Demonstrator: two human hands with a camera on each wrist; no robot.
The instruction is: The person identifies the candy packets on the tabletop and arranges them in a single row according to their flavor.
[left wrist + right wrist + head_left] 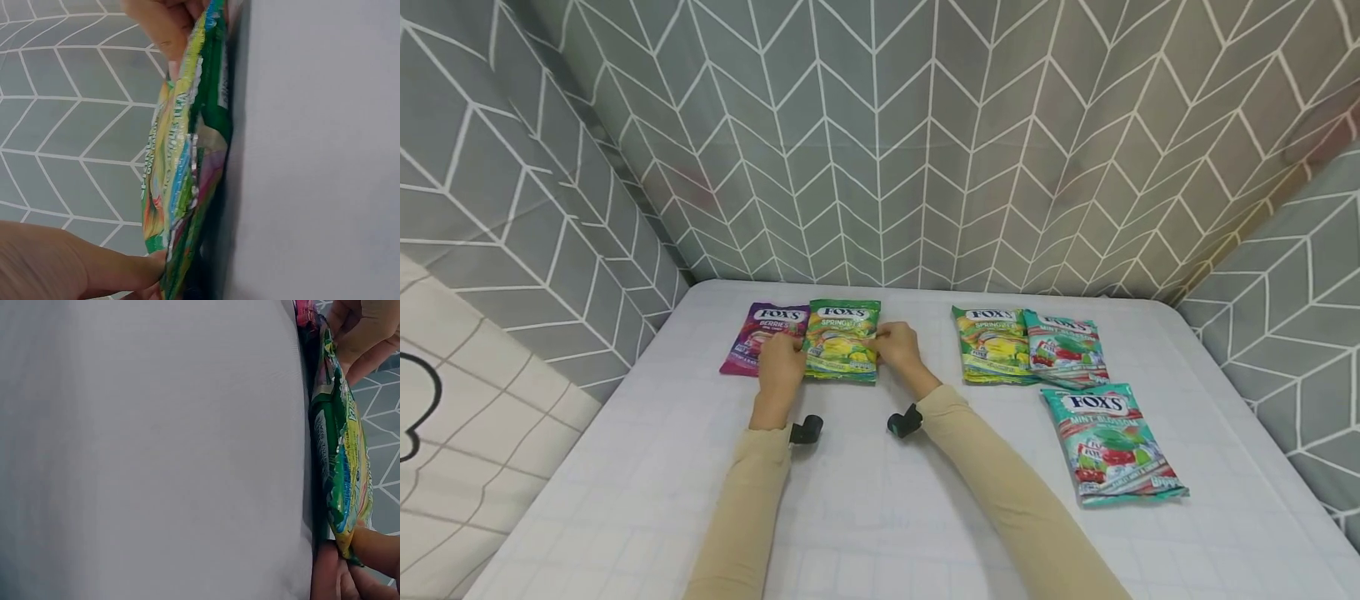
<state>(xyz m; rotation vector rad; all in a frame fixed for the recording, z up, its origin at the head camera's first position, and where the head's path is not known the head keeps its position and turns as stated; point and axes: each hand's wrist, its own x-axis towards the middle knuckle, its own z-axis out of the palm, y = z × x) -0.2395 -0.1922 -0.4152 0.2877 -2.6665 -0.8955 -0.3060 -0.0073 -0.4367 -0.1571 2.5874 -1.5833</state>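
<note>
Spring Tea pack around 11 o'clock on bench. Left hand got fingers pinching its 9 o'clock edge, right hand pinching 3 o'clock edge. Purple pack right beside, 9 o'clock.

The left hand pinches one end of a green-and-yellow packet, the right hand at the other.

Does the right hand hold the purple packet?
No, the right hand pinches the right edge of the green packet beside the purple packet.
</note>
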